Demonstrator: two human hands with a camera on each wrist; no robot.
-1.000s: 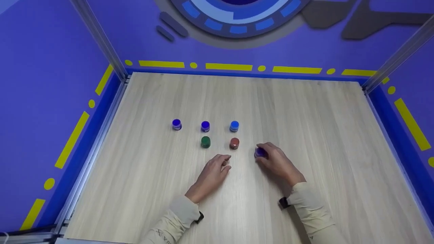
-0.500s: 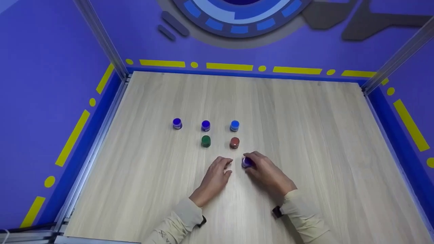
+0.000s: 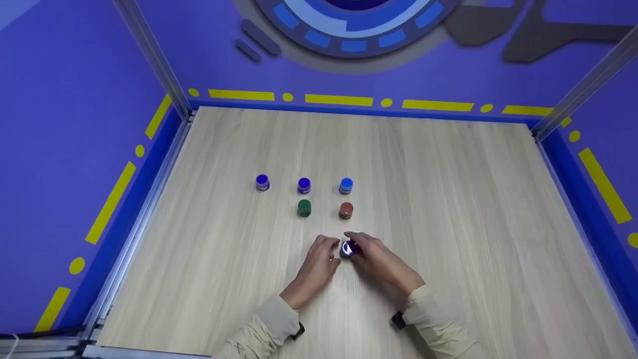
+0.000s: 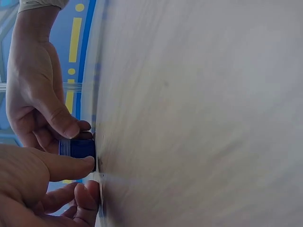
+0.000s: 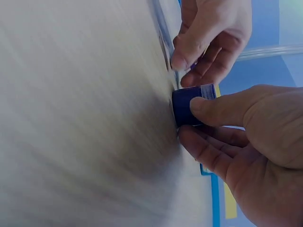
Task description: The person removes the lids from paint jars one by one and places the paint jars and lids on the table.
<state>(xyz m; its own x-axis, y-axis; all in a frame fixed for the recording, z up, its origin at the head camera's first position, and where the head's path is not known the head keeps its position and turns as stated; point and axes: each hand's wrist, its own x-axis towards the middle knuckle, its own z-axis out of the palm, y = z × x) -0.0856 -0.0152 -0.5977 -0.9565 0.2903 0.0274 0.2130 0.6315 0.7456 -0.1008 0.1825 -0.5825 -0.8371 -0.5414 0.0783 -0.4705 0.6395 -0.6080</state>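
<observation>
A small dark blue jar (image 3: 346, 249) is pinched between the thumb and fingers of my right hand (image 3: 385, 262), a bright reflection on its top. In the right wrist view, the jar (image 5: 187, 105) shows a barcode label on the part away from the table, and its dark blue end sits right at the wood. My left hand (image 3: 313, 264) is just left of the jar, fingers loosely curved with nothing between them. In the left wrist view its thumb overlaps the jar (image 4: 80, 148). Just beyond the hands stand a red jar (image 3: 346, 210) and a green jar (image 3: 304, 208).
Behind those, a row holds two purple-topped jars, the left one (image 3: 262, 182) and the middle one (image 3: 304, 185), and a light blue jar (image 3: 346, 185). The wooden table (image 3: 448, 199) is bordered by blue panels (image 3: 75, 124) with metal posts at the corners.
My right hand has brought the dark blue jar leftward and nearer to me, close to the left hand. The left hand has shifted only slightly; the other jars stay in place.
</observation>
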